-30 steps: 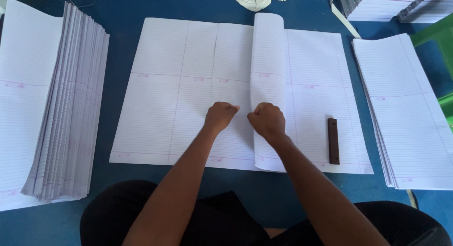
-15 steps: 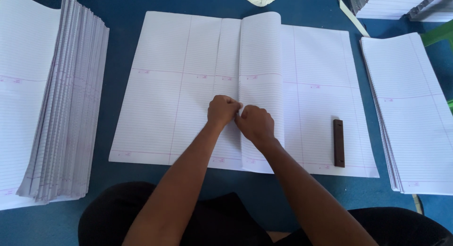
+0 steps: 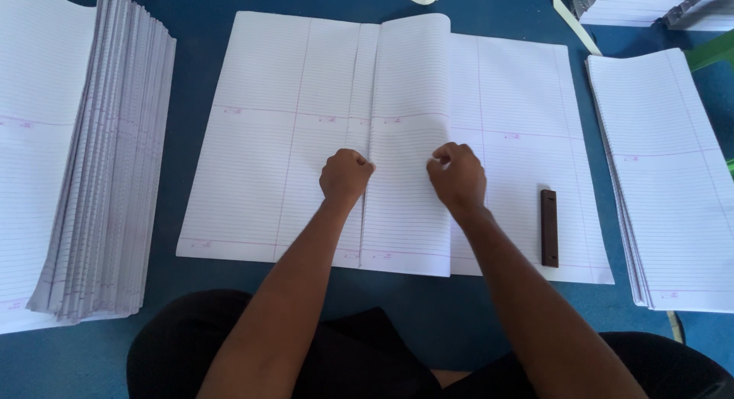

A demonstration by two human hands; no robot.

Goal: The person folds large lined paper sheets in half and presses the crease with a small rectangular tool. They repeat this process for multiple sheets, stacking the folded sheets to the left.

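Two stacks of lined paper flank the work: a tall stack [image 3: 84, 154] at 9 o'clock, a thinner pile [image 3: 673, 177] at 3. Dead centre, the big sheet [image 3: 275, 146] lies half-folded; left hand [image 3: 345, 175] fisted on the crease, right hand [image 3: 457, 177] fisted on the folded flap [image 3: 405, 139], gripping nothing. Dark bar [image 3: 549, 228] at 4.

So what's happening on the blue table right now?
A person sits at the blue table with a large ruled sheet spread flat in front of them. A folded-over flap of the sheet lies across its middle. The left hand, fisted, presses at the flap's left edge, and the right hand, also fisted, rests on the flap's right side. A dark brown bar lies on the sheet to the right. Stacks of ruled paper sit on the left and on the right.
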